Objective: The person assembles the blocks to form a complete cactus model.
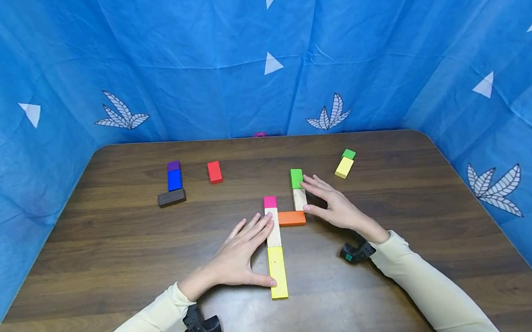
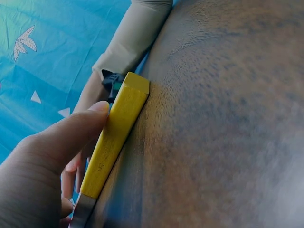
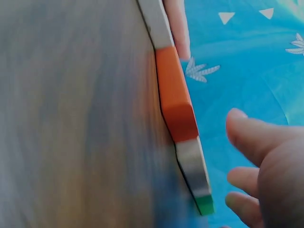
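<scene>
A line of flat blocks runs toward me on the dark wooden table [image 1: 112,253]: a pink block [image 1: 269,202], a pale wooden block [image 1: 274,231] and a long yellow block [image 1: 277,272]. My left hand [image 1: 242,255] lies flat against their left side, thumb on the yellow block [image 2: 116,133], fingers straight along the pale one. An orange block [image 1: 291,218] joins the line to a second pale block [image 1: 299,199] topped by a green block [image 1: 297,178]. My right hand [image 1: 333,202] rests beside these with straight fingers, touching them. The orange block [image 3: 175,97] shows in the right wrist view.
At the far left sit a purple block [image 1: 173,165], a blue block [image 1: 174,180] and a dark brown block [image 1: 171,197]. A red block [image 1: 215,171] lies beside them. A yellow block [image 1: 344,167] and small green block [image 1: 349,154] lie far right. Blue cloth walls [image 1: 256,56] surround the table.
</scene>
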{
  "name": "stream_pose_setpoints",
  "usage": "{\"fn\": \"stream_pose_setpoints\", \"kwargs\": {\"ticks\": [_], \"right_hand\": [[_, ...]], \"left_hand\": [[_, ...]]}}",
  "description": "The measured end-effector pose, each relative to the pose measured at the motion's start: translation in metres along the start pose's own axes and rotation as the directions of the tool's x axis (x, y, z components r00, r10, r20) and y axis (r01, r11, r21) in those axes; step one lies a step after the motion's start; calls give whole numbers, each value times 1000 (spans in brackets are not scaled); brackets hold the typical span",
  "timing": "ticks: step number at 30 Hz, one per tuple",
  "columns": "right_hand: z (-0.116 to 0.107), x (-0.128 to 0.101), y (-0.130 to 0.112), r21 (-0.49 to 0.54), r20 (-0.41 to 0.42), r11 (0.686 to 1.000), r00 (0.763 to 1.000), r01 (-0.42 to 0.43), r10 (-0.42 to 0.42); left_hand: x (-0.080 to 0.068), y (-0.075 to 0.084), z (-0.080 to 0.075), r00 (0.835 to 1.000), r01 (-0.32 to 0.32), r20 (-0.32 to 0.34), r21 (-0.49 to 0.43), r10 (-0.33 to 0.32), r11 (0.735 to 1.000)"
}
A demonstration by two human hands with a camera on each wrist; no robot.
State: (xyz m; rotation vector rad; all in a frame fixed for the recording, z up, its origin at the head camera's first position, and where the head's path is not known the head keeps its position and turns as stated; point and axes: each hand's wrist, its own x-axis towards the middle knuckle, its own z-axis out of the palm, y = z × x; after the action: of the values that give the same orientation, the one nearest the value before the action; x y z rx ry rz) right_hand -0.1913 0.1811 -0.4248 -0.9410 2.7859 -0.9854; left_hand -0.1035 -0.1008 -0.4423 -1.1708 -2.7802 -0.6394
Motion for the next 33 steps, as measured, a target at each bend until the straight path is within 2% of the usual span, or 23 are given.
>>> {"fn": "stream_pose_setpoints", "kwargs": {"ticks": [2, 7, 11, 14, 17, 20, 23, 28, 30, 33], "right_hand": [[3, 0, 0, -26, 4, 1000, 1000, 11, -11], [6, 0, 0, -71, 31, 997, 999, 27, -25], [7, 0, 1, -98, 43, 995, 999, 31, -27], [7, 0, 2, -102, 50, 994, 998, 36, -31], [9, 1, 2, -96, 55, 994, 998, 43, -37], [10, 1, 3, -94, 50, 995, 998, 45, -41], [10, 1, 4, -103, 48, 993, 998, 49, -44], [11, 0, 5, -103, 49, 994, 998, 43, -38], [11, 0, 5, -101, 47, 994, 998, 41, -36], [12, -1, 6, -100, 44, 994, 998, 39, -35]], "left_hand": [[0, 0, -2, 1000, 0, -7, -11, 0, 1000], [5, -2, -11, 998, 17, -61, -113, -24, 993], [12, -13, -24, 983, 84, -144, -189, -112, 978], [19, -29, -39, 949, 143, -246, -229, -200, 963], [28, -53, -55, 891, 192, -362, -245, -274, 950], [38, -78, -71, 838, 254, -424, -253, -343, 933], [47, -99, -81, 805, 335, -400, -303, -438, 892], [55, -120, -81, 764, 444, -268, -443, -587, 779], [58, -125, -78, 756, 465, -229, -471, -614, 749], [61, -130, -73, 740, 509, -186, -474, -647, 718]]}}
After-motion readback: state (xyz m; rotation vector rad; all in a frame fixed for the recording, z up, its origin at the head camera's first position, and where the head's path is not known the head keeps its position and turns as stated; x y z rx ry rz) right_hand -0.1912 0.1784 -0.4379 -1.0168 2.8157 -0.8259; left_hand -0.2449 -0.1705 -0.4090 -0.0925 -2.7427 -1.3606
